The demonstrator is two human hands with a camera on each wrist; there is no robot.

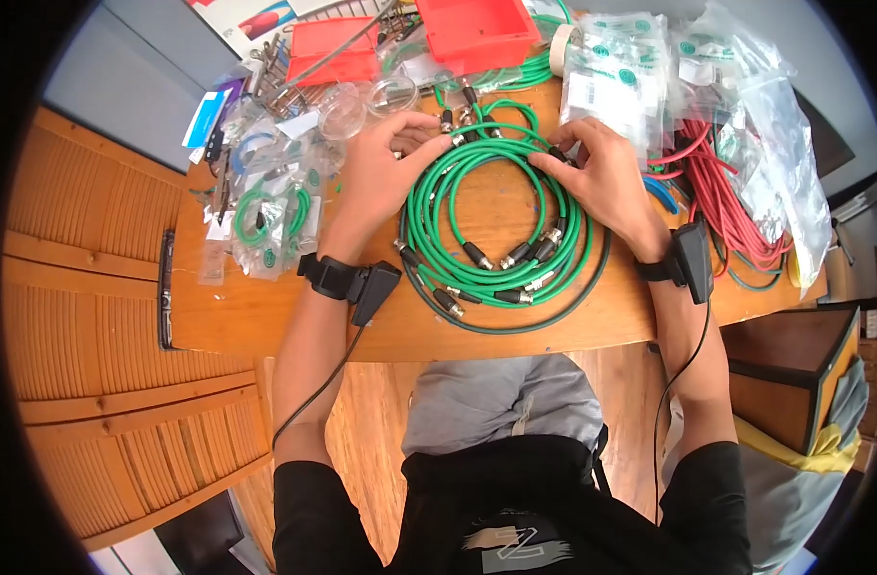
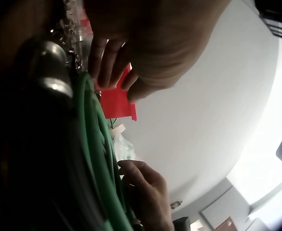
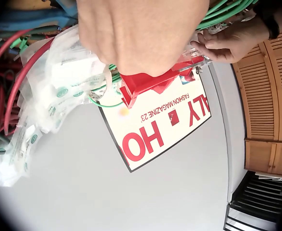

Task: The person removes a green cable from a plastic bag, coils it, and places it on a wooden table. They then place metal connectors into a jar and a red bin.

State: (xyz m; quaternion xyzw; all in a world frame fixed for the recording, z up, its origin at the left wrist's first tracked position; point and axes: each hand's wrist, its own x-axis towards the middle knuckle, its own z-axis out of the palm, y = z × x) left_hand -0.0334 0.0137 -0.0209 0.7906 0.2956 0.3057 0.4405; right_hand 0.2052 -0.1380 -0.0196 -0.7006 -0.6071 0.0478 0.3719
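Two hands, both at the upper edge of one coil of green cable [image 1: 424, 220], which lies on the bench [image 1: 237, 321] before the person. Left grip [image 1: 386, 161]: fingers loose, thumb beside a silver connector [image 1: 458, 140] at the coil's upper left. Right grip [image 1: 603, 172]: thumb and fingers pinching the coil at its upper right.

At least six black connectors [image 1: 477, 254] among the lower loops. One dark cable [image 1: 505, 332], running round the coil's lower edge. Two red plastic boxes [image 1: 481, 36], beyond the coil. Two clear round dishes [image 1: 342, 110], beyond the left grip. One tape roll [image 1: 559, 50]. One bundle of red cable [image 1: 735, 216], right of the coil. Several clear bags [image 1: 615, 86], number uncertain.

Right wrist view only: one poster [image 3: 155, 130] with large red letters readable, inverted; the back of the right grip hides its fingertips. Left wrist view only: the left palm side, and one blurred metallic cylinder [image 2: 54, 72] close to the lens.
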